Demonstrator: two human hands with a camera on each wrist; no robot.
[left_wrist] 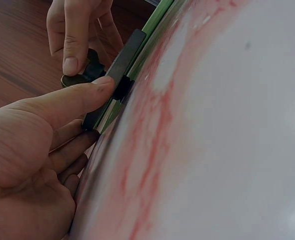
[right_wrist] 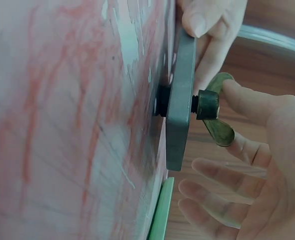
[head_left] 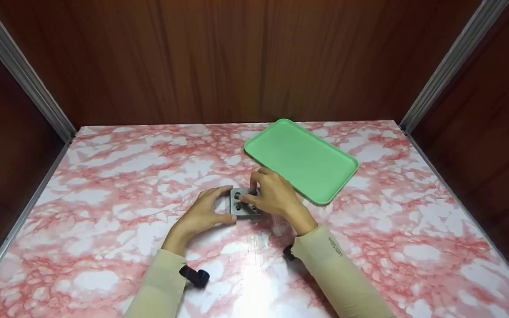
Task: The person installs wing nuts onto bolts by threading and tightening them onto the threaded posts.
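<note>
- The gray plate [head_left: 245, 211] sits on the counter [head_left: 104, 243] between the person's 2 hands, just beside the near-left side of the green tray [head_left: 298, 154].
- The left grip [head_left: 203, 212] holds the plate, thumb at the near edge and fingers at the far edge.
- The right grip [head_left: 276, 192] pinches the wing nut [right_wrist: 208, 105] above the plate, thumb against 1 wing and forefinger against the other; the remaining 3 fingers hang clear.
- A threaded bolt [right_wrist: 194, 104] passes through the plate, and its dark lower end [right_wrist: 162, 102] props the plate off the counter.
- The step in hand appears to be turning the wing nut; which way it turns cannot be told.
- Good work here calls for a firm left hold, since the plate would probably swivel on that lower end.
- The thumb and forefinger should push the 2 wings evenly, in short strokes, with the nut square to the bolt.
- If the bolt spins along with the nut, its lower end likely needs steadying from beneath.
</note>
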